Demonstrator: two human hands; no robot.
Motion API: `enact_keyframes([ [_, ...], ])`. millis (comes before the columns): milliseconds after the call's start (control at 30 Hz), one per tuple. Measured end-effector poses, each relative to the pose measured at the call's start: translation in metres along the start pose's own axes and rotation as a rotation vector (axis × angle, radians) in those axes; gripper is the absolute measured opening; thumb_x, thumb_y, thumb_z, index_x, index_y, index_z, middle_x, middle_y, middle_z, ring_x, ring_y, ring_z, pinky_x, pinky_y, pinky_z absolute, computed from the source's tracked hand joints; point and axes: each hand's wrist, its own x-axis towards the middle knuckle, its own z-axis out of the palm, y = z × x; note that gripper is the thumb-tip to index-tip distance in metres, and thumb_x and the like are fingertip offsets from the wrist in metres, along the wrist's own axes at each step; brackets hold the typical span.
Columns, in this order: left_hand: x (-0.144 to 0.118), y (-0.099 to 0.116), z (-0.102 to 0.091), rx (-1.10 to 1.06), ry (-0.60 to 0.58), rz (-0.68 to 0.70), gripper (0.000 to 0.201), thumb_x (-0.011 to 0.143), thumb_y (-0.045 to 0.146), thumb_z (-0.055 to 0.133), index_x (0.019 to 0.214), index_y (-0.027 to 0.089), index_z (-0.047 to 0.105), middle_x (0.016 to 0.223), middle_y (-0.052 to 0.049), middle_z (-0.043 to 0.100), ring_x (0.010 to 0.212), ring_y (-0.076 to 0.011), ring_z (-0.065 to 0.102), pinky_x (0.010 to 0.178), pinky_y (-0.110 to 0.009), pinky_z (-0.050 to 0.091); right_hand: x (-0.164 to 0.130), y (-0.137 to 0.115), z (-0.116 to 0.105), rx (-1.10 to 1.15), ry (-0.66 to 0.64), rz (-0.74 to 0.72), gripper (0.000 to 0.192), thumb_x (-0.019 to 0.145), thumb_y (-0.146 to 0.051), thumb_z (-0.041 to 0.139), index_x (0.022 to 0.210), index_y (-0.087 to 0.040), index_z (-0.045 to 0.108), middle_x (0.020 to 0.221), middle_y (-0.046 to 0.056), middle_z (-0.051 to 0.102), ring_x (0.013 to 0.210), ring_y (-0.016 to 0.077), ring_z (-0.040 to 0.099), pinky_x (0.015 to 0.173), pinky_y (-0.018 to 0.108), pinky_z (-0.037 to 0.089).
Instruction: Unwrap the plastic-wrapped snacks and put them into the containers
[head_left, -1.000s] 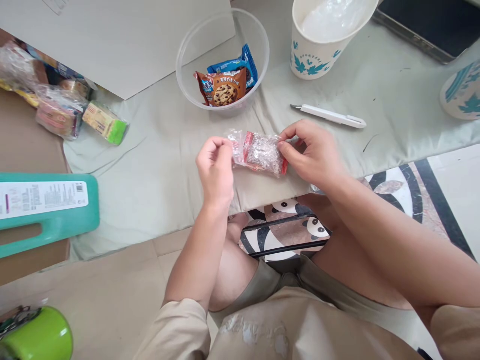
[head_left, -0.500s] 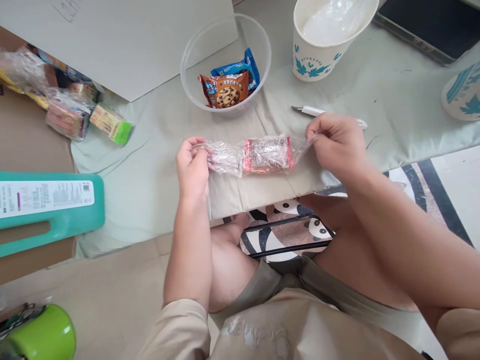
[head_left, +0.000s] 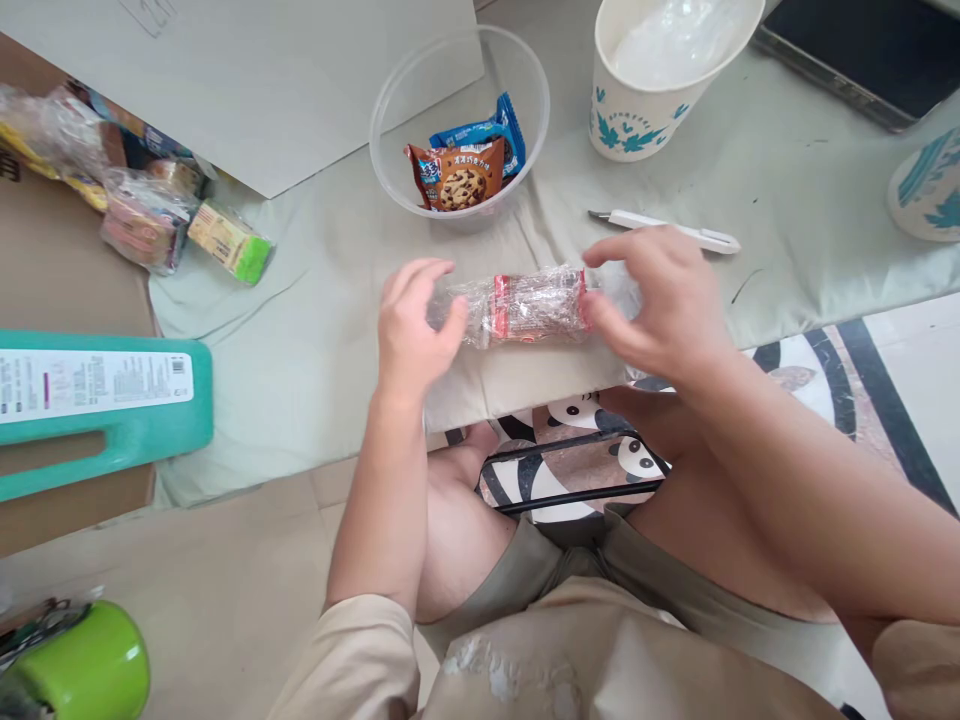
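Note:
A small red snack packet wrapped in clear plastic film [head_left: 529, 305] lies on the grey-green cloth [head_left: 315, 320] near the table's front edge. My left hand [head_left: 411, 325] is at its left end, fingers spread and resting against the loose film. My right hand [head_left: 664, 300] curves around the right end, forefinger above and thumb below, with the fingers apart and not pinching. Just behind the packet stands a clear plastic bowl [head_left: 525, 70] holding a brown cookie packet [head_left: 457, 178] and a blue one [head_left: 480, 130].
A white utility knife [head_left: 675, 233] lies behind my right hand. A paper cup [head_left: 637, 115] stands at the back, another cup [head_left: 926, 190] at the right edge. Wrapped snacks [head_left: 150, 220] lie at the left, beside a teal bottle [head_left: 105, 400]. A white board [head_left: 285, 90] covers the back left.
Both hands pulled the film's ends apart, stretching the wrap sideways. They have since let go of the ends and moved inward, fingers spread beside the packet, which now rests on the cloth.

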Motion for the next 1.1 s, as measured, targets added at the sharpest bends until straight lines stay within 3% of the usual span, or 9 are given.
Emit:
enact_keyframes([
  [133, 0.0, 0.011, 0.003, -0.004, -0.167, -0.009, 0.012, 0.085, 0.028, 0.064, 0.089, 0.021, 0.073, 0.099, -0.006, 0.077, 0.097, -0.0229, 0.07, 0.09, -0.037, 0.055, 0.0, -0.003, 0.012, -0.044, -0.141, 0.04, 0.019, 0.083, -0.031, 0.067, 0.101, -0.024, 0.069, 0.092, 0.011, 0.071, 0.095, 0.0349, 0.065, 0.089, 0.053, 0.048],
  [200, 0.0, 0.011, 0.002, -0.027, -0.135, -0.016, 0.012, 0.086, 0.027, 0.062, 0.083, 0.021, 0.073, 0.093, -0.005, 0.077, 0.091, -0.0212, 0.07, 0.087, -0.035, 0.055, 0.001, -0.002, 0.01, -0.009, -0.158, 0.067, 0.006, 0.086, -0.029, 0.063, 0.088, -0.026, 0.067, 0.086, 0.01, 0.069, 0.092, 0.033, 0.064, 0.087, 0.052, 0.048],
  [300, 0.0, 0.012, 0.0, -0.074, -0.054, 0.008, 0.014, 0.087, 0.03, 0.064, 0.081, 0.022, 0.075, 0.091, -0.004, 0.078, 0.09, -0.0198, 0.07, 0.088, -0.034, 0.056, 0.002, -0.001, 0.001, 0.07, -0.11, 0.115, 0.008, 0.089, -0.026, 0.061, 0.082, -0.027, 0.064, 0.086, 0.008, 0.068, 0.093, 0.0313, 0.065, 0.089, 0.051, 0.049],
  [633, -0.004, 0.011, -0.005, -0.234, 0.188, 0.034, 0.014, 0.088, 0.035, 0.068, 0.082, 0.024, 0.073, 0.085, -0.004, 0.073, 0.086, -0.0185, 0.07, 0.086, -0.037, 0.058, 0.003, 0.009, -0.012, 0.325, 0.182, 0.332, 0.023, 0.077, -0.01, 0.056, 0.091, -0.027, 0.061, 0.081, 0.003, 0.068, 0.081, 0.0228, 0.067, 0.086, 0.044, 0.057],
  [733, -0.009, 0.015, -0.015, -0.281, 0.189, 0.026, 0.011, 0.081, 0.033, 0.069, 0.075, 0.024, 0.071, 0.078, -0.003, 0.068, 0.076, -0.0169, 0.066, 0.074, -0.035, 0.057, 0.004, 0.012, -0.014, 0.388, 0.221, 0.381, 0.041, 0.075, -0.012, 0.057, 0.11, -0.031, 0.065, 0.075, 0.0, 0.064, 0.075, 0.0228, 0.066, 0.08, 0.043, 0.058],
  [800, -0.013, 0.02, -0.024, -0.318, 0.145, 0.019, 0.012, 0.076, 0.032, 0.071, 0.068, 0.024, 0.068, 0.072, -0.002, 0.066, 0.068, -0.0155, 0.062, 0.064, -0.033, 0.054, 0.003, 0.012, -0.018, 0.364, 0.196, 0.395, 0.034, 0.078, -0.017, 0.059, 0.105, -0.034, 0.069, 0.075, 0.001, 0.066, 0.078, 0.0251, 0.067, 0.08, 0.045, 0.059],
  [900, -0.018, 0.031, -0.039, -0.434, -0.064, -0.038, 0.014, 0.071, 0.029, 0.073, 0.061, 0.023, 0.065, 0.066, -0.002, 0.067, 0.058, -0.0142, 0.06, 0.052, -0.029, 0.047, -0.001, 0.011, -0.03, 0.314, 0.112, 0.324, 0.015, 0.082, -0.024, 0.06, 0.073, -0.032, 0.068, 0.078, 0.005, 0.07, 0.085, 0.0296, 0.069, 0.084, 0.051, 0.058],
  [1000, -0.019, 0.041, -0.05, -0.57, -0.474, -0.182, 0.009, 0.067, 0.022, 0.076, 0.071, 0.022, 0.068, 0.067, -0.003, 0.073, 0.05, -0.012, 0.058, 0.045, -0.025, 0.042, -0.006, 0.011, -0.044, 0.431, -0.007, 0.162, 0.023, 0.082, -0.023, 0.061, 0.059, -0.029, 0.064, 0.091, 0.007, 0.074, 0.09, 0.0296, 0.07, 0.086, 0.049, 0.056],
  [1100, -0.017, 0.047, -0.052, -0.606, -0.853, -0.318, 0.019, 0.067, 0.021, 0.076, 0.085, 0.022, 0.069, 0.075, -0.004, 0.079, 0.052, -0.0112, 0.061, 0.047, -0.022, 0.042, -0.007, 0.012, -0.052, 0.52, -0.253, 0.043, 0.028, 0.084, -0.026, 0.059, 0.056, -0.026, 0.062, 0.096, 0.007, 0.078, 0.083, 0.0262, 0.069, 0.076, 0.045, 0.053],
])
